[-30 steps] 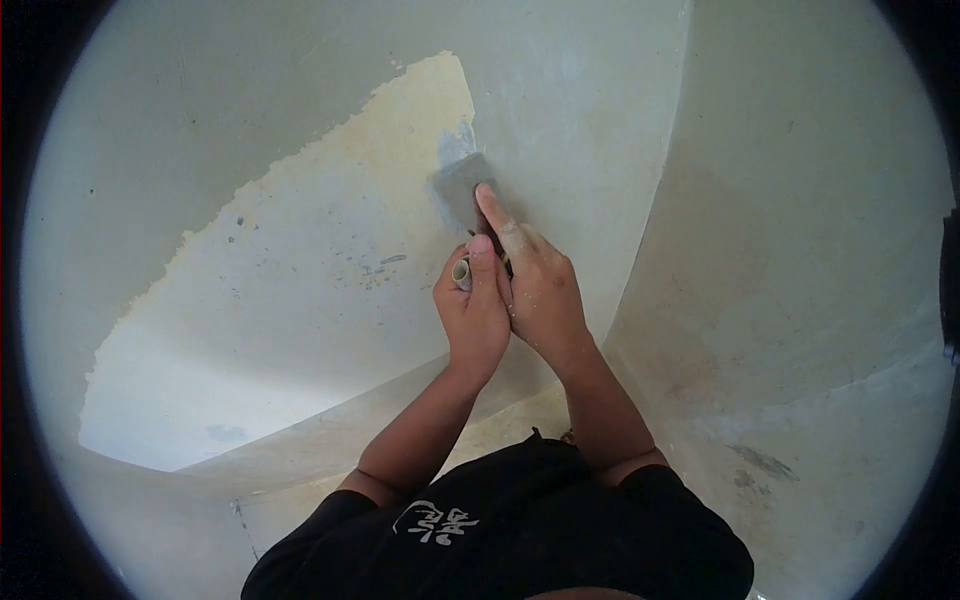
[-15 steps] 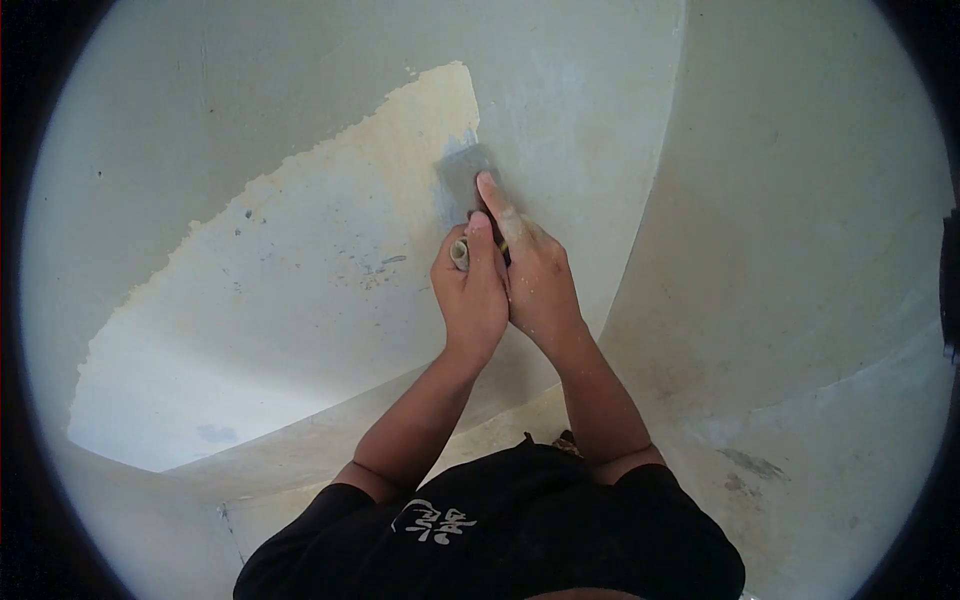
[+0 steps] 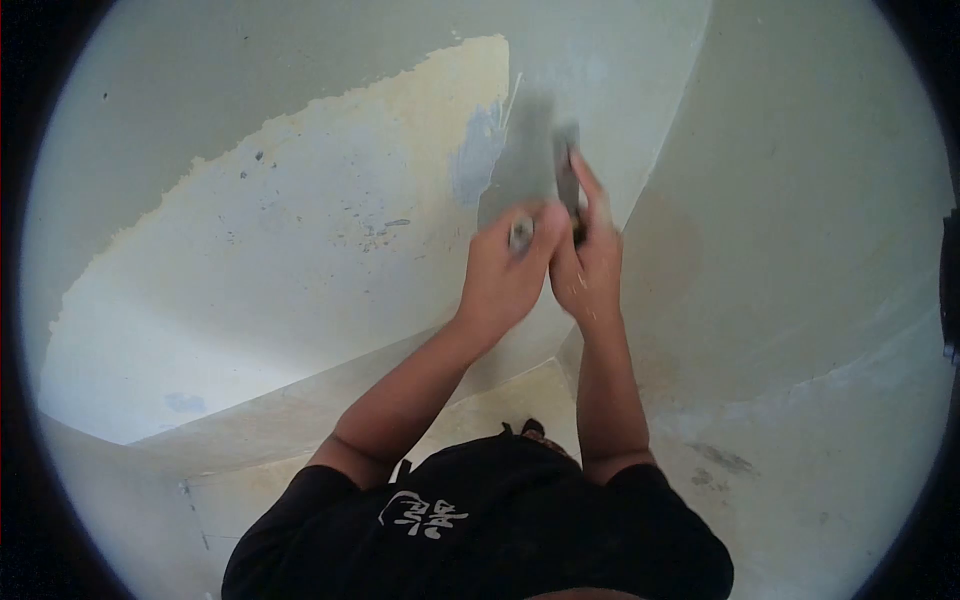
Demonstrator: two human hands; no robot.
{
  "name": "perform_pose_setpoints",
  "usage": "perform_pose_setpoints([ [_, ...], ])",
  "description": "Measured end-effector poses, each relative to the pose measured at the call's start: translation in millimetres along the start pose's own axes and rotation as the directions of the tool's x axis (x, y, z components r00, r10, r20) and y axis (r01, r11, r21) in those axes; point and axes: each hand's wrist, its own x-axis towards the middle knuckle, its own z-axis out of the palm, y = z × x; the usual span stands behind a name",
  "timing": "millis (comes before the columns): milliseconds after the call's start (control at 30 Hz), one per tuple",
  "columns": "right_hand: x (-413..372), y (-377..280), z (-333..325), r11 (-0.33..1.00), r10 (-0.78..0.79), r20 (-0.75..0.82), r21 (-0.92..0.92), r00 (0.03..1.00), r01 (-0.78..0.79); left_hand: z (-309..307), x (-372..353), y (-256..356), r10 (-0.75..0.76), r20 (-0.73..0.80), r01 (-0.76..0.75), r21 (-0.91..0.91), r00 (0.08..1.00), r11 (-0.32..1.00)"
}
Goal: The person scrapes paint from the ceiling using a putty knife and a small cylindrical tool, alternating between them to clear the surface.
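My right hand [image 3: 592,265] is closed around a scraper with a flat grey blade [image 3: 566,175], its index finger stretched along the blade. Motion blurs the blade, which stands over the grey coating right of a bare pale patch [image 3: 330,220]. My left hand [image 3: 510,265] touches the right one and is closed on a pale handle with a round, hollow-looking end [image 3: 521,234]. Whatever that handle belongs to is hidden by the fingers. A thin pale strip [image 3: 514,97] stands out at the patch's upper right edge.
Grey-green coating [image 3: 190,90] with a ragged edge surrounds the patch. A corner line separates off another wall [image 3: 800,200] on the right. Below are a ledge [image 3: 300,410] and a pale floor [image 3: 520,395]. Dark scuffs [image 3: 722,458] mark the lower right surface.
Both hands have moved right, and the scraper has left the patch's edge, its blade now turned more edge-on. A pale strip now shows at the edge. The view has shifted slightly.
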Motion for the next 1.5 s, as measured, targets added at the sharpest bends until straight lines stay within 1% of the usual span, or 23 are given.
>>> perform_pose_setpoints([
  [33,-19.5,15.6,-8.7,0.991,0.123,0.060,0.045,0.991,-0.125,-6.0,-16.8,-15.2,0.031,0.042,-0.034,0.066,0.999,0.997],
  [67,-38.7,31.2,-17.5,0.965,0.243,0.118,0.076,0.963,-0.253,-19.7,-35.2,-36.7,-0.109,0.151,0.077,0.206,0.982,0.975],
  [133,-85.0,65.2,-38.2,0.789,0.556,0.261,0.134,0.790,-0.600,-56.2,-79.6,-85.1,-0.373,0.244,0.237,0.449,0.895,0.862],
  [167,-110.2,85.8,-48.9,0.663,0.671,0.304,0.163,0.676,-0.731,-79.3,-111.0,-126.9,-0.391,0.233,0.206,0.560,0.890,0.803],
  [200,-141.5,113.3,-65.7,0.592,0.760,0.323,0.015,0.564,-0.806,-106.3,-136.5,-144.1,-0.637,0.191,0.325,0.731,0.747,0.600],
  [267,-218.7,159.8,-104.0,0.359,0.917,0.192,-0.015,0.349,-0.933,-173.0,-218.3,-209.0,-0.667,0.200,0.263,0.809,0.718,0.526],
  [367,-294.0,171.5,-147.6,0.134,0.991,0.008,0.115,0.136,-0.984,-232.8,-272.4,-183.6,-0.900,-0.094,0.775,0.552,0.426,0.309],
  [400,-294.6,170.7,-146.9,0.137,0.990,-0.023,0.092,0.136,-0.986,-240.6,-278.5,-174.8,-0.941,-0.177,0.898,0.391,0.288,0.202],
  [467,-294.0,158.3,-144.5,0.135,0.988,-0.077,0.044,0.131,-0.990,-243.6,-275.6,-172.9,-0.934,-0.219,0.930,0.299,0.283,0.212],
  [500,-282.4,151.9,-133.1,0.232,0.965,-0.113,-0.055,0.237,-0.971,-245.1,-271.6,-171.8,-0.930,-0.242,0.943,0.255,0.278,0.215],
  [533,-262.7,147.7,-115.8,0.319,0.930,-0.138,-0.153,0.340,-0.935,-241.5,-261.2,-174.1,-0.916,-0.188,0.908,0.304,0.355,0.289],
  [567,-251.9,160.7,-99.7,0.644,0.691,-0.139,-0.329,0.710,-0.691,-231.9,-247.5,-176.0,-0.886,-0.157,0.872,0.316,0.437,0.374],
  [633,-184.1,118.5,-61.2,0.720,0.615,0.035,-0.431,0.788,-0.544,-196.2,-202.3,-163.7,-0.829,-0.063,0.793,0.340,0.555,0.506],
  [667,-160.4,112.2,-42.6,0.812,0.490,0.084,-0.406,0.868,-0.419,-174.2,-174.8,-144.5,-0.844,-0.010,0.810,0.289,0.536,0.511],
  [733,-105.0,69.6,-8.4,0.920,0.169,0.101,-0.372,0.980,-0.120,-139.5,-134.6,-123.8,-0.769,0.136,0.749,0.171,0.625,0.640],
  [767,-83.3,54.1,5.4,0.942,-0.003,0.075,-0.335,0.997,0.028,-122.1,-114.5,-102.6,-0.707,0.204,0.695,0.139,0.677,0.706],
  [833,-49.8,28.0,24.6,0.955,-0.146,0.034,-0.256,0.989,0.150,-93.5,-87.9,-71.9,-0.450,0.274,0.437,0.109,0.850,0.893],
  [933,-25.8,8.0,42.2,0.941,-0.229,-0.006,-0.256,0.973,0.220,-75.3,-71.9,-48.0,-0.346,0.336,0.365,0.007,0.876,0.931],
  [1100,-19.1,6.5,56.6,0.948,-0.169,-0.036,-0.279,0.985,0.152,-93.7,-105.2,-80.9,-0.623,0.368,0.616,0.153,0.690,0.773],
  [1233,-16.3,-9.7,51.9,0.960,-0.079,-0.009,-0.270,0.997,0.074,-130.1,-150.1,-127.7,-0.850,0.155,0.810,0.260,0.503,0.526],
  [1333,-16.4,-11.0,52.2,0.969,-0.041,0.012,-0.243,0.999,0.043,-161.8,-162.8,-133.1,-0.898,0.058,0.876,0.201,0.437,0.439],
  [1467,1.3,-25.1,43.1,0.966,-0.019,0.063,-0.255,0.998,0.034,-196.1,-199.3,-185.3,-0.862,-0.072,0.854,0.195,0.502,0.482],
  [1500,-2.3,-20.8,45.2,0.963,-0.038,0.057,-0.266,0.998,0.052,-206.9,-211.2,-200.3,-0.880,-0.085,0.873,0.199,0.467,0.444],
])
